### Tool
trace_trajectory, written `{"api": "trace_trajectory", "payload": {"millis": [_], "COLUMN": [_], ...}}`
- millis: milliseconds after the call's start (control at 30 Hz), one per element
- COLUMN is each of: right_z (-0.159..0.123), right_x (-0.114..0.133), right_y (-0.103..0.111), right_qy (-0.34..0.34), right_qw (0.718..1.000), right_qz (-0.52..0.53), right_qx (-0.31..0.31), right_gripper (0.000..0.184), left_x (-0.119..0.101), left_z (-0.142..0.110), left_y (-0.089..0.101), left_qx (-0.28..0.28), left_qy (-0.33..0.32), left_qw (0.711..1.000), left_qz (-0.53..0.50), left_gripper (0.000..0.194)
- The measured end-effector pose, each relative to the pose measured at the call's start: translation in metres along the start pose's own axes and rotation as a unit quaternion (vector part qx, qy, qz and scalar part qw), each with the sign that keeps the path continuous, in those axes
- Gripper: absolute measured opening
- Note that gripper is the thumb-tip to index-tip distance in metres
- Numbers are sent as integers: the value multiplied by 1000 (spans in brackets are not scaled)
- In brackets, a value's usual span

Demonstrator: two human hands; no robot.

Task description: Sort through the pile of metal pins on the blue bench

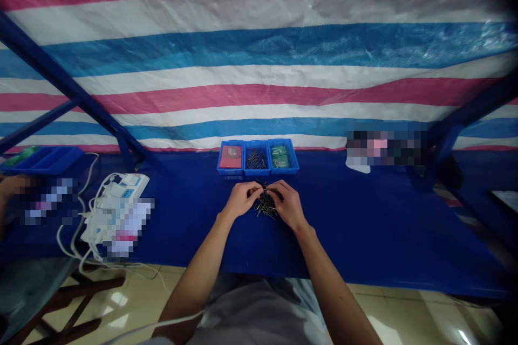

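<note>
My left hand and my right hand meet over the blue table, fingertips pinched close together. Between them is a thin dark piece, like a pin or screw, too small to make out clearly. Directly below my fingers lies a loose pile of thin dark metal pieces, partly covered by both hands. Just beyond stand three joined blue bins: the left bin holds a red flat item, the middle bin dark thin pieces like those in the pile, and the right bin green-and-silver pieces.
White power strips with tangled cables lie on the table at left, beside a blurred item. Another person's hand and a blue tray are at far left. A blurred object stands back right. Striped sheeting hangs behind.
</note>
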State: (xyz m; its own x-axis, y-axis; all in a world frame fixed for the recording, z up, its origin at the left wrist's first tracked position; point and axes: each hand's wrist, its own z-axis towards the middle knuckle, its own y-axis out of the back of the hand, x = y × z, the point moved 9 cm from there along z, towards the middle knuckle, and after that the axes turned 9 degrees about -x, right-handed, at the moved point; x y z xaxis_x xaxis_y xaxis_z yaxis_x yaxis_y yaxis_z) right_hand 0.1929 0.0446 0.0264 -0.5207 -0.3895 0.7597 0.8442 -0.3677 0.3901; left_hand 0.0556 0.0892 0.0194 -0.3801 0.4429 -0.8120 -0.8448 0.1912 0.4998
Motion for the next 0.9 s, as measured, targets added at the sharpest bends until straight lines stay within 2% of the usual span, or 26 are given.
{"api": "trace_trajectory", "payload": {"millis": [900], "right_z": [0], "right_x": [4], "right_y": [-2], "right_qy": [-1], "right_qw": [1000], "right_qz": [2], "right_qx": [9], "right_gripper": [19], "left_x": [-3], "left_z": [-1], "left_y": [0], "left_qx": [10], "left_qy": [8], "left_qw": [1000], "left_qz": [11], "left_gripper": [26]}}
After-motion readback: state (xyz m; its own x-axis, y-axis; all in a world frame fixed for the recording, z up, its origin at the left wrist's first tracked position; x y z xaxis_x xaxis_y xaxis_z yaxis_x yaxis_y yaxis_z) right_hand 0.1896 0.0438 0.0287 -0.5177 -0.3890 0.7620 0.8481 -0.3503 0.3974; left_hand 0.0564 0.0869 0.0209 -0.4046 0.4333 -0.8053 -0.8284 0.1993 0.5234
